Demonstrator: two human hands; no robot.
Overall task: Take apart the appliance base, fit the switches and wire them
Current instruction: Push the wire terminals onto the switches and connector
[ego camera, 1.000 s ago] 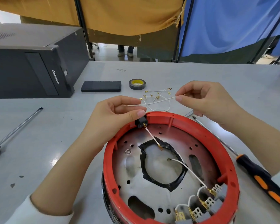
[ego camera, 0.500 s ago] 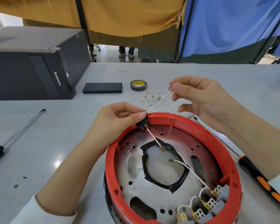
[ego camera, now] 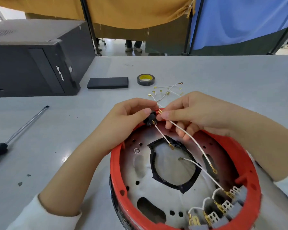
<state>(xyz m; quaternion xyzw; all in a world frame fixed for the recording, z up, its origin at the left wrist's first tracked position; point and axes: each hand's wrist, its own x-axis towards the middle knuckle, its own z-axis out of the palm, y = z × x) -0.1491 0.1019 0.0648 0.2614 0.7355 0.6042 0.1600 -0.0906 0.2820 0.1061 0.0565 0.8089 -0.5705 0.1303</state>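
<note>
The round appliance base with a red rim (ego camera: 116, 183) lies open side up in front of me, its metal plate showing. My left hand (ego camera: 128, 120) pinches a small black switch (ego camera: 150, 120) set in the far rim; one white wire hangs from it into the base. My right hand (ego camera: 194, 113) pinches a white wire (ego camera: 193, 141) near its brass spade terminal, held right beside the switch. The wire's ring end dangles over the plate. Several grey switches (ego camera: 229, 211) with white wires sit along the near right rim.
Loose white wires with brass terminals (ego camera: 166, 91) lie beyond the base, next to a tape roll (ego camera: 145, 79) and a flat black box (ego camera: 107, 83). A black computer case (ego camera: 33, 60) stands at left. A long screwdriver (ego camera: 18, 128) lies on the left of the table.
My right hand has come down and left from above the loose wires, bringing the wire's terminal to the switch. The left hand has stayed on the switch.
</note>
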